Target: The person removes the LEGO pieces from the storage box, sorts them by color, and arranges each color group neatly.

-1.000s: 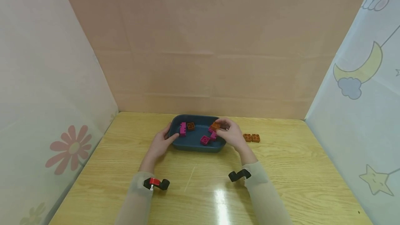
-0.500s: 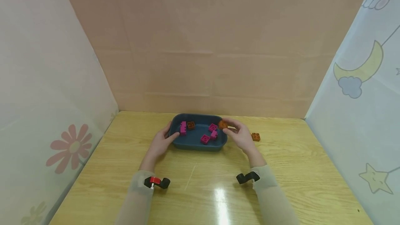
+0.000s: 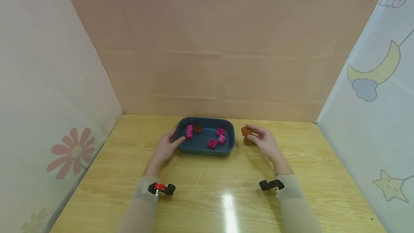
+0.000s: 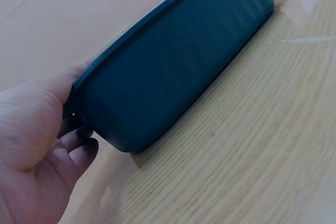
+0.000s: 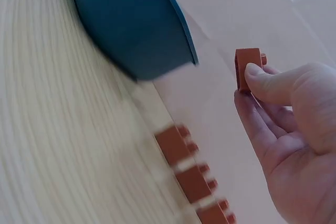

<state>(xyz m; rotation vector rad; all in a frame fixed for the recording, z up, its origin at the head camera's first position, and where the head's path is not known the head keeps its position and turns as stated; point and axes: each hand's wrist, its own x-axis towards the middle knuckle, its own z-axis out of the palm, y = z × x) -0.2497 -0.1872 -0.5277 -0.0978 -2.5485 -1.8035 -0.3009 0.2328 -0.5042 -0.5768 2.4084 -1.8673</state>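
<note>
My left hand (image 3: 166,147) grips the left end of a dark blue tray (image 3: 203,151), thumb over the rim and fingers along the outside. In the left wrist view that tray (image 4: 173,61) stands on the table. Pink building blocks (image 3: 211,144) and one brown block (image 3: 197,129) lie in it. Right of the tray, my right hand (image 3: 266,143) pinches an orange-brown building block (image 3: 246,131) between thumb and fingers, above the tabletop. The right wrist view shows this block (image 5: 248,69) apart from a row of three matching blocks (image 5: 193,183) on the table.
The wooden table (image 3: 207,182) reaches back to a beige cloth wall (image 3: 207,53). Patterned white cloth stands on the left (image 3: 48,82) and right. One block of the row (image 3: 247,141) shows just below the held block; my right hand covers the others in the head view.
My right hand has carried the orange-brown block rightward, out from over the tray to above the row of blocks. The left hand keeps its grip on the tray.
</note>
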